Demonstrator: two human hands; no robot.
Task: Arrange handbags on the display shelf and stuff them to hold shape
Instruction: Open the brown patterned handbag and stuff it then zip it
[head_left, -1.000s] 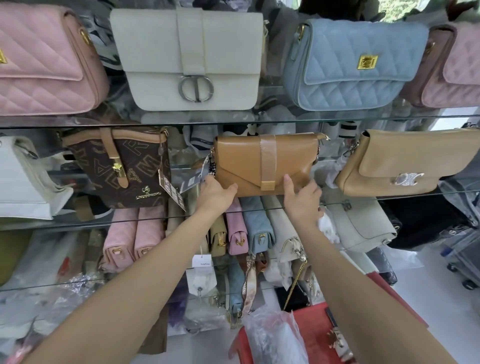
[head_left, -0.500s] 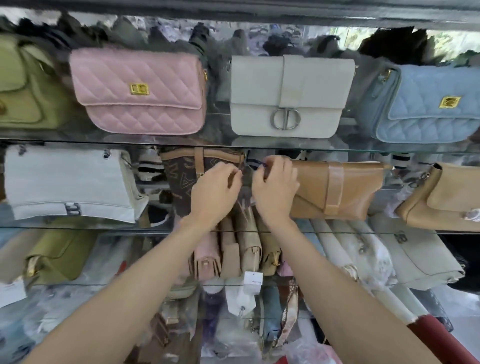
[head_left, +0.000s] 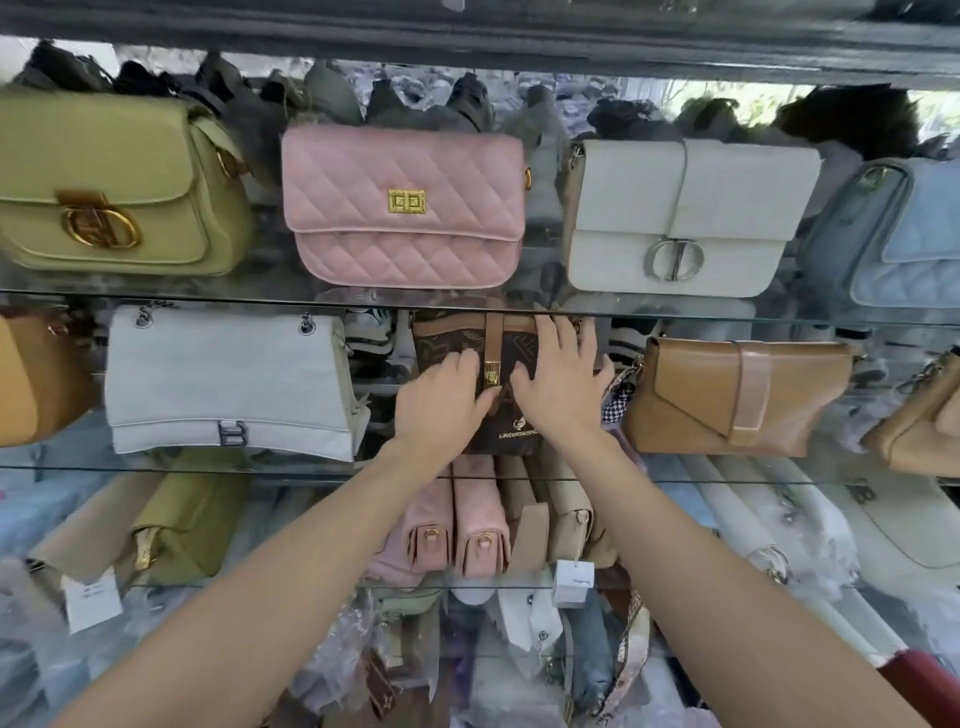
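at frame centre the brown bag (head_left: 511, 387) stands upright on the middle glass shelf (head_left: 208, 466). the left hand (head_left: 441, 402) and the right hand (head_left: 563, 384) press flat, fingers spread, either side of its gold clasp (head_left: 491, 373), equally near.

Both bare forearms are extended forward; left hand (head_left: 441, 400) and right hand (head_left: 563, 384) are laid side by side, fingers spread flat.
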